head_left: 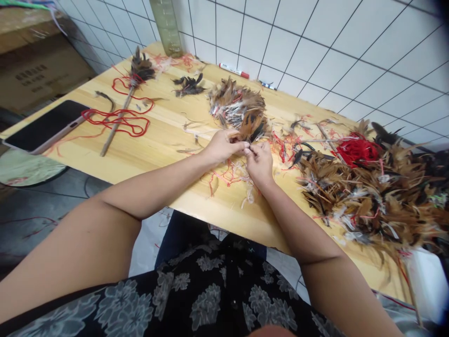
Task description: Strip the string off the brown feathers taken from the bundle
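Note:
My left hand [221,146] is closed in a pinch on a small bunch of brown and black feathers [253,128] above the wooden table [147,150]. My right hand [260,161] is closed too, its fingertips meeting the left hand's at the base of the bunch, where thin thread shows. Just behind the hands lies a pile of brown feathers [235,102]. Loose red and white thread scraps [228,177] lie under the hands.
A large heap of brown feathers [372,192] with a red thread ball [358,149] fills the right. At left lie a stick with feathers tied at its tip [121,110], red cord [119,120] and a phone [45,125]. A red marker [234,70] rests by the tiled wall.

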Demonstrator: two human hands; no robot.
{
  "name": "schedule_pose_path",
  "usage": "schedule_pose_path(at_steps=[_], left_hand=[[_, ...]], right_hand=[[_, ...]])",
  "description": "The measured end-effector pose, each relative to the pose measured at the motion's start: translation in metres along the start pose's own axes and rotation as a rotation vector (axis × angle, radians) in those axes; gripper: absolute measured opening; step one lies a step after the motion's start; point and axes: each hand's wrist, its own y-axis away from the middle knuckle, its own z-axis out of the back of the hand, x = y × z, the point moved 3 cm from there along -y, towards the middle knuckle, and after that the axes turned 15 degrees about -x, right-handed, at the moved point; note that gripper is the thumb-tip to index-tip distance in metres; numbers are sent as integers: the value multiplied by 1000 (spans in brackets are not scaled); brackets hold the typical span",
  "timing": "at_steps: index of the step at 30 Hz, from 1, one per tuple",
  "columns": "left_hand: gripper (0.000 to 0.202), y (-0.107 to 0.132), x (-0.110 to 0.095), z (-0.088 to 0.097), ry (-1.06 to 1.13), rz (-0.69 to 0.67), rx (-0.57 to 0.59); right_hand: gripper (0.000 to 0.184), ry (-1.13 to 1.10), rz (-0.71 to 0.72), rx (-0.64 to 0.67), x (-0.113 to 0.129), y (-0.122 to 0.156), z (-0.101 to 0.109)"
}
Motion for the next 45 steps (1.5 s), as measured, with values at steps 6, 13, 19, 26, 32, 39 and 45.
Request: schedule_pose_path(at_steps=[6,13,19,26,32,39,45], left_hand=[[50,1,0,1,73,91,83],[55,-2,2,1,80,102,91],[41,-9,11,8,95,53,-2],[40,-9,11,9,23,40,-11],[60,-5,6,2,110,55,74],[54,-18,1,14,-30,-75,158],[33,-81,-13,73,-373,-430,-180]], right_hand=[[23,-94,-77,174,4,-5,-3],[23,-150,-123,223,7,-5,-4],[23,-280,-160,185,-2,-8,-5],[35,-298,-196,206,-4,-14,-1],[29,-325,-209,265,-5,-12,-5],[38,-384,-213,242,-7,-11,-7],[51,-458,-370,222,-4,-12,-4]])
